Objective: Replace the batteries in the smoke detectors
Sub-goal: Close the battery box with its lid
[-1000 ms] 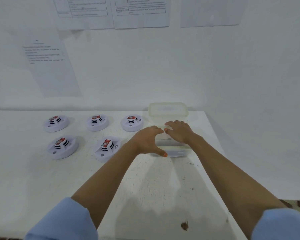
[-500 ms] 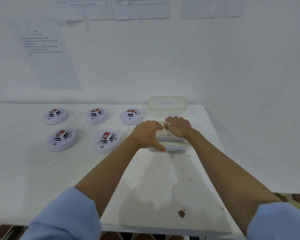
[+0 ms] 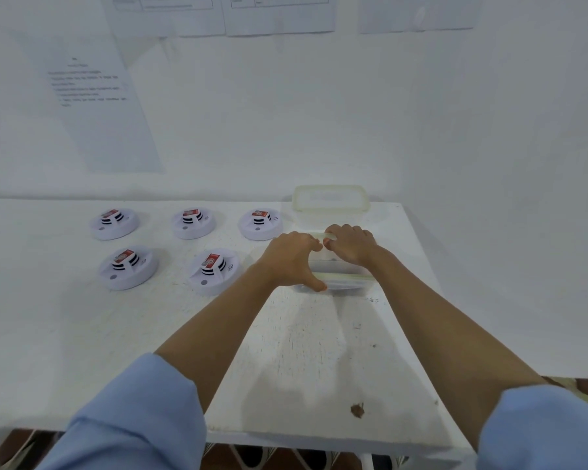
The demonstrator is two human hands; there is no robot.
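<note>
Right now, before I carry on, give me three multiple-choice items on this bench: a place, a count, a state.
1. Where is the nearer clear container relative to the smoke detectors? A. left of them B. right of them C. on top of them
2. How many smoke detectors lie on the table? A. three B. five C. seven
3. What are the left hand and right hand doing? A. both grip the container B. both lie flat on the table C. each holds a detector
Answers: 1 B, it sits past the detectors toward the table's right end; 2 B, three behind, two in front; 3 A, fingers curl over its rim.
</note>
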